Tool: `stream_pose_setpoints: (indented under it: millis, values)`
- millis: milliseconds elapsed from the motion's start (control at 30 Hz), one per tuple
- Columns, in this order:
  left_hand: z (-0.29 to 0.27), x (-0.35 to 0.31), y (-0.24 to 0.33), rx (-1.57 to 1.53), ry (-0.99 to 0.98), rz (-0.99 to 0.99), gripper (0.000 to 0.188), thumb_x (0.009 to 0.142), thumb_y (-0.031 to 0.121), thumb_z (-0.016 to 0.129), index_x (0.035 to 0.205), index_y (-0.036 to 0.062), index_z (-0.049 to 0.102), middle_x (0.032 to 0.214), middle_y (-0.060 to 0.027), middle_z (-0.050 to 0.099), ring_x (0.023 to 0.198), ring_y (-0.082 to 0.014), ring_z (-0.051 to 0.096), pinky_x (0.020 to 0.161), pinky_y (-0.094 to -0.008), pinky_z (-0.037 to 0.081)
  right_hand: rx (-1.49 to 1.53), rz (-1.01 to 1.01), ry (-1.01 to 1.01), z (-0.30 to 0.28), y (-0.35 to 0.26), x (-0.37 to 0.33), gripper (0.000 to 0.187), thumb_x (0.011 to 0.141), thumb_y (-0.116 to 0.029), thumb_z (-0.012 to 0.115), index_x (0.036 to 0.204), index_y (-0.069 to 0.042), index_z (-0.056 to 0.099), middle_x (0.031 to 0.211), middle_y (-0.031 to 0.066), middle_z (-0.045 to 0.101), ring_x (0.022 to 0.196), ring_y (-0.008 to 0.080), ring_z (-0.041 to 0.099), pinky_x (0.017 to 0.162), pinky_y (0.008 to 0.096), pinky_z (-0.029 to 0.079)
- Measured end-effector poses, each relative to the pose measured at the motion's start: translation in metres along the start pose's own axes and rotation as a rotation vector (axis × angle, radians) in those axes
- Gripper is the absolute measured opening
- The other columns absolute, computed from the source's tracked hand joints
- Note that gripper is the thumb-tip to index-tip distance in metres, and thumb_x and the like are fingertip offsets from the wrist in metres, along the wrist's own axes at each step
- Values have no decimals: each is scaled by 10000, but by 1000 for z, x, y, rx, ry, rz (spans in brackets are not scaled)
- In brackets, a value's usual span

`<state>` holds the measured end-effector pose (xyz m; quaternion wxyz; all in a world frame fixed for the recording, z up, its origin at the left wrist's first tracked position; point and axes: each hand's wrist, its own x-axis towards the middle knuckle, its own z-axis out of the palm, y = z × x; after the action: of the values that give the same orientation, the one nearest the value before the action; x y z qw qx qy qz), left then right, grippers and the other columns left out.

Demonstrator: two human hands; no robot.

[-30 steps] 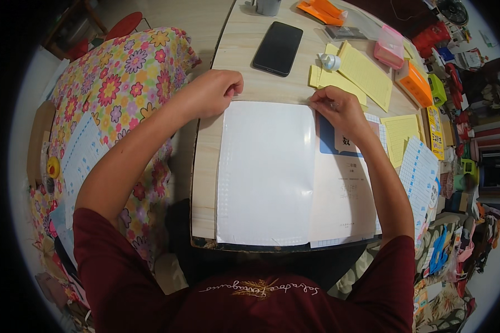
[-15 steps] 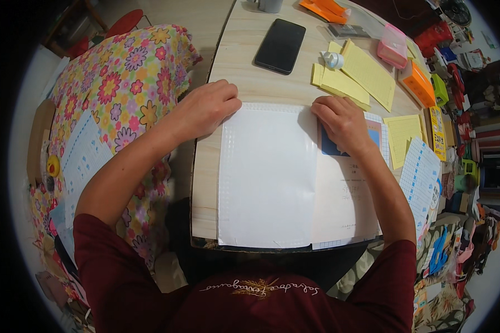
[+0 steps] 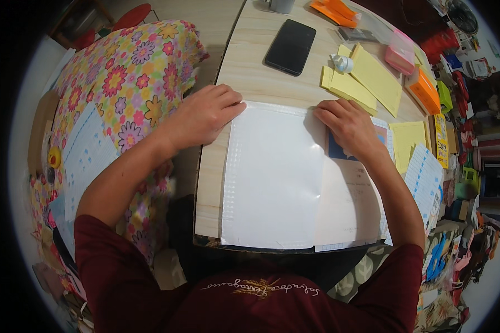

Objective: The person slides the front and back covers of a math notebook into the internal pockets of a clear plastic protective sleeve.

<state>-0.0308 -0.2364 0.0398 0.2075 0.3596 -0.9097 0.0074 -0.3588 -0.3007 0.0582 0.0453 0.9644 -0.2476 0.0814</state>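
Note:
A white sheet with a shiny, dotted clear-plastic border, like a book cover (image 3: 275, 177), lies flat at the table's near edge. My left hand (image 3: 214, 114) has its fingers curled together at the far left corner of this cover, seemingly pinching it. At its far right corner, the bent fingers of my right hand (image 3: 347, 125) press together on the edge; their tips are partly hidden. Under my right hand and forearm is a printed page (image 3: 347, 202) with a blue picture near its top, adjoining the cover's right side.
Beyond the cover lie a black phone (image 3: 290, 47), yellow notepads (image 3: 375, 77) with a small white object on top, and an orange box (image 3: 422, 91). Blue-printed sheets (image 3: 422, 172) rest at the right. A flowered cloth (image 3: 128, 94) covers a surface to the left.
The table and things on it appear shifted slightly right in view. Both hands stay at the cover's far corners, and light glints and small creases on its right side have changed.

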Motion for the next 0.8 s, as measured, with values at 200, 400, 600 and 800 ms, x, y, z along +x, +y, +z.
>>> stream_pose_setpoints:
  millis: [200,400,600,800]
  values:
    - [1,-10,16,16,-23,-121,351,788,-13,591,1138,-7,616,1124,-123,577,1110,-297,523,934,-406,413,-19,27,-56,-13,-11,-7,362,765,9,566,1118,-50,614,1213,71,588,1063,227,567,931,339,439]
    - [7,-25,33,2,-15,-243,398,842,100,596,1227,5,568,1292,-146,513,1261,-326,439,1063,-486,317,-153,131,-53,-21,-34,-4,422,816,-73,587,1233,-8,580,1371,116,510,1237,267,488,1053,432,367]
    - [12,-27,30,-26,9,-279,457,843,162,627,1265,20,523,1304,-147,507,1308,-328,407,1098,-505,277,198,146,30,0,-94,47,602,921,-397,563,1346,21,479,1457,170,420,1375,303,363,1114,472,279]
    - [11,-27,26,-198,41,-354,479,819,130,650,1256,31,481,1292,-157,511,1331,-347,400,1107,-519,267,171,118,72,42,-111,61,751,915,-531,506,1398,36,415,1482,193,378,1396,311,323,1135,473,240]
